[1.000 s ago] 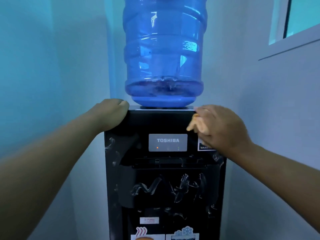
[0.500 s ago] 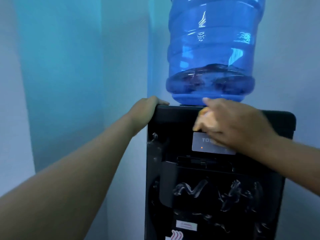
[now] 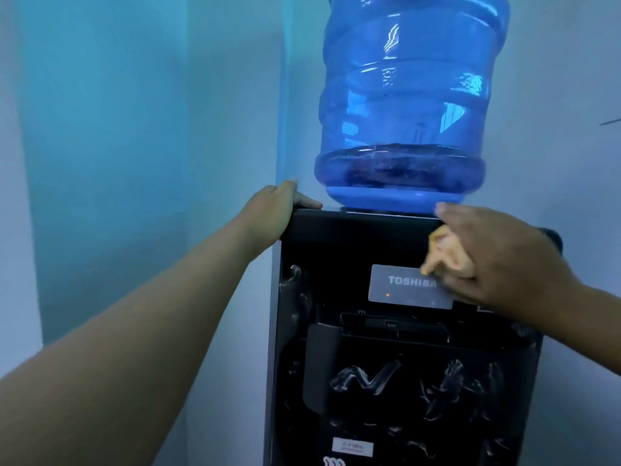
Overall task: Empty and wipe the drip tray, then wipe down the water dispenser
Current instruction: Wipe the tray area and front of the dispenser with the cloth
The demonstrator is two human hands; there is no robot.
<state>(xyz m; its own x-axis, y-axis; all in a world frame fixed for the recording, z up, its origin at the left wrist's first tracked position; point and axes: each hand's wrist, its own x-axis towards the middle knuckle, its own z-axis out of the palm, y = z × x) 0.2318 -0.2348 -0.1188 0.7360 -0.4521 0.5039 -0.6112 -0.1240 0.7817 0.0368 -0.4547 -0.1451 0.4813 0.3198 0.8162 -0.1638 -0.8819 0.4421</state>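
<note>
Clutching yellow cloth, right fingers touch black dispenser (streaky); left fingers grip its corner.

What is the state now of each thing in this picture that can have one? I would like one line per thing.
water bottle: seated on the dispenser, water only near its bottom.
dispenser: upright, front streaked with smears.
indicator light: lit, orange.
cloth: bunched, pressed against the dispenser's front.
left hand: grips the dispenser's top corner.
right hand: holds the cloth.
</note>
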